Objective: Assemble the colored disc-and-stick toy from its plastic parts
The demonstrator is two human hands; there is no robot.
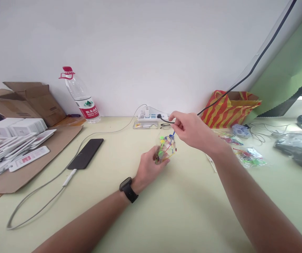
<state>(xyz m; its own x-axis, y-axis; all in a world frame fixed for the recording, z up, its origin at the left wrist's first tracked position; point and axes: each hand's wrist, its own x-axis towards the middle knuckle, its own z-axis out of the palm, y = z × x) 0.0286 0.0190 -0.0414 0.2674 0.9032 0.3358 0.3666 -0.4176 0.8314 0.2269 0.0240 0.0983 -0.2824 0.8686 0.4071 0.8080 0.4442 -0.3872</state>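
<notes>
My left hand (151,162), with a black watch on its wrist, is closed around a small clear bag (169,143) above the middle of the table. Thin plastic pieces in yellow, green, blue and red show in the bag. My right hand (186,127) is just above and to the right of it. Its thumb and fingers pinch the top of a blue plastic stick (174,133), whose lower end reaches the bag's contents. The fingertips partly hide the stick's upper end.
A power strip (151,116), a clear case (145,125) and a striped bag (230,110) stand along the wall. To the right lie more packets (249,156). On the left are a phone (86,154) on a cable, a bottle (84,100) and piled white tags (11,151).
</notes>
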